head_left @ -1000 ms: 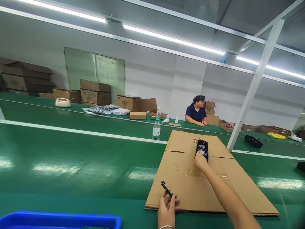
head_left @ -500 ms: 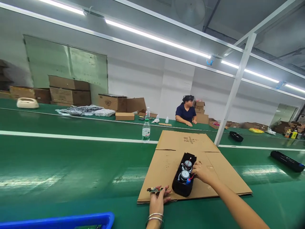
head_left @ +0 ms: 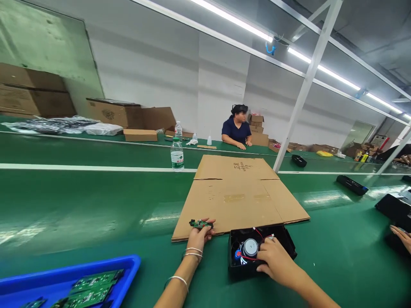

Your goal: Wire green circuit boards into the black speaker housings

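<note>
The left hand [head_left: 201, 235] pinches a thin green circuit board [head_left: 197, 223]; the right hand [head_left: 273, 259] curls over an oblong black box [head_left: 241, 271], its exact grip unclear.

Bench [head_left: 80, 205] looks smooth, v. glossy; cardboard sheet [head_left: 244, 214] matt, w/ shiny tape strips [head_left: 234, 198]; speaker housing [head_left: 244, 273] plastic, mostly matt; tray [head_left: 135, 267] smooth plastic, semi-gloss; bottle [head_left: 177, 156] clear plastic, shiny; bracelets [head_left: 194, 249] polished metal, approx. silvery

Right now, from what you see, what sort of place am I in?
Probably an electronics assembly workshop: your left hand holds a green circuit board, your right hand is at an open black casing, and the blue tray holds more boards.
</note>
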Tool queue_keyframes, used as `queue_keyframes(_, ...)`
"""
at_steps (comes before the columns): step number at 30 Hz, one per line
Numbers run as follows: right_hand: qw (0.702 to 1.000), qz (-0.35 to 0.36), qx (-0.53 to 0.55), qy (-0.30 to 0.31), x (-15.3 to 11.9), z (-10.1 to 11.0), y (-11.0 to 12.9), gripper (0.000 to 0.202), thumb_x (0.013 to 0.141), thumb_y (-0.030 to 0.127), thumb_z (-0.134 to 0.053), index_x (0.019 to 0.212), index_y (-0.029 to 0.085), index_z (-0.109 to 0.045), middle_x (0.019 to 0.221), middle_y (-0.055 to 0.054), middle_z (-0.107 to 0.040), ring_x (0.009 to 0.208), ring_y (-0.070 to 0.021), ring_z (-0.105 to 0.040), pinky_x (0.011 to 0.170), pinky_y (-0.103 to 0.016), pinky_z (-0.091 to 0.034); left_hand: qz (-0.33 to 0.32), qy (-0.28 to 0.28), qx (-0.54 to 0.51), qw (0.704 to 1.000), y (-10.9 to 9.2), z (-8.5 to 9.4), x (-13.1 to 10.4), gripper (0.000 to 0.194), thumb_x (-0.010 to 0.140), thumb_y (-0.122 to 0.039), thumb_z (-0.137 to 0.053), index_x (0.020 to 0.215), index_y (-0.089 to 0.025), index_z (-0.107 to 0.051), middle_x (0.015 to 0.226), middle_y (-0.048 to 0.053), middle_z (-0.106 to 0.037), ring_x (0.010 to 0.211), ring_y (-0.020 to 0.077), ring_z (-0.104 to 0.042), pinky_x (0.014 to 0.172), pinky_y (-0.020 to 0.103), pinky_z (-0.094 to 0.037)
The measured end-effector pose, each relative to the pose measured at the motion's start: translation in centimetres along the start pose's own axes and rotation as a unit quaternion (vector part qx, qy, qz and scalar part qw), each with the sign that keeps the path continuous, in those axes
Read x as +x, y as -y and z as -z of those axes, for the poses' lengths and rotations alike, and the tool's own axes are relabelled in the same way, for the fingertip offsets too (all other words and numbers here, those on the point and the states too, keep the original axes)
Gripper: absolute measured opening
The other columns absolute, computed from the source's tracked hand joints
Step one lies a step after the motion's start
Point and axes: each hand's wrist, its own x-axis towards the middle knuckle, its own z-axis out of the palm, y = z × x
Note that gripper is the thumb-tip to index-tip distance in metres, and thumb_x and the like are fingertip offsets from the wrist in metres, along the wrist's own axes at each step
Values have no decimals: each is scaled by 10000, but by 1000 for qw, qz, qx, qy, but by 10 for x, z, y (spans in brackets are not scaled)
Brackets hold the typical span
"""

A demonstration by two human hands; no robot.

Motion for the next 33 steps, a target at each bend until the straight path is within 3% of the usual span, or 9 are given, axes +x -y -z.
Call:
queue_keyframes(4, 987, -11, 157, -37, 0, 20, -3, 75, 784, 225, -570, 726, 202, -612, 892, -8, -548, 866, -146, -472, 773, -249, -365, 31, 87, 32, 995, -19, -13, -22, 355, 487, -99, -655, 818, -130, -528, 853, 104, -680, 454, 77, -520, 409, 177, -364)
queue_keyframes(11, 930, -17, 330, -159, 16, 44, 3, 176, 774, 317, -560, 670, 186, -615, 698, 0, -589, 689, -135, -529, 640, -246, -388, 63, 187, 114, 974, -47, -36, -60, 440, 436, -124, -756, 850, -111, -609, 1034, 156, -632, 543, 156, -598, 481, 250, -441)
queue_keyframes(13, 868, -54, 455, -193, 24, 35, 10, 178, 709, 354, -622, 698, 177, -608, 689, -7, -592, 680, -144, -550, 635, -255, -409, 64, 193, 140, 969, -49, -39, -68, 454, 415, -130, -777, 839, -106, -617, 982, 154, -649, 557, 186, -614, 509, 276, -465)
queue_keyframes(18, 627, -126, 748, -179, 42, 8, 26, 583, 445, 317, -814, 911, 179, -492, 574, 59, -538, 553, -113, -551, 600, -241, -423, 81, 213, 90, 969, -54, -43, -85, 473, 482, -237, -784, 912, -126, -621, 956, 132, -656, 882, 303, -617, 766, 351, -490)
queue_keyframes(21, 558, -141, 802, -161, 44, 4, 32, 556, 414, 332, -824, 843, 158, -517, 563, 58, -519, 550, -84, -516, 580, -209, -399, 109, 211, 46, 970, -54, -44, -88, 423, 565, -316, -741, 925, -138, -610, 949, 119, -662, 960, 296, -589, 828, 339, -472)
queue_keyframes(23, 584, -136, 785, -153, 42, 5, 35, 468, 469, 360, -788, 823, 147, -569, 610, 31, -541, 572, -83, -497, 558, -202, -382, 102, 195, 45, 974, -51, -45, -87, 488, 601, -347, -717, 1025, -154, -573, 905, 105, -675, 924, 269, -608, 801, 324, -486)
queue_keyframes(28, 778, -85, 594, -185, 34, 14, 42, 175, 722, 319, -568, 742, 159, -636, 767, -19, -609, 660, -108, -505, 610, -220, -389, 69, 169, 56, 982, -40, -49, -90, 551, 588, -386, -721, 1079, -176, -583, 949, 76, -671, 837, 205, -633, 767, 281, -509)
queue_keyframes(30, 809, -71, 555, -179, 30, 19, 43, 171, 750, 298, -534, 735, 159, -630, 750, -17, -616, 674, -118, -521, 627, -225, -398, 77, 158, 32, 984, -37, -50, -95, 516, 558, -373, -744, 1022, -181, -623, 1012, 73, -654, 840, 198, -633, 784, 270, -505)
queue_keyframes(33, 822, -70, 546, -144, 25, 27, 42, 158, 767, 283, -522, 748, 154, -612, 667, -3, -606, 635, -119, -529, 604, -223, -401, 105, 129, 3, 986, -36, -49, -103, 610, 526, -379, -763, 1078, -181, -593, 856, 82, -692, 801, 191, -642, 745, 251, -512)
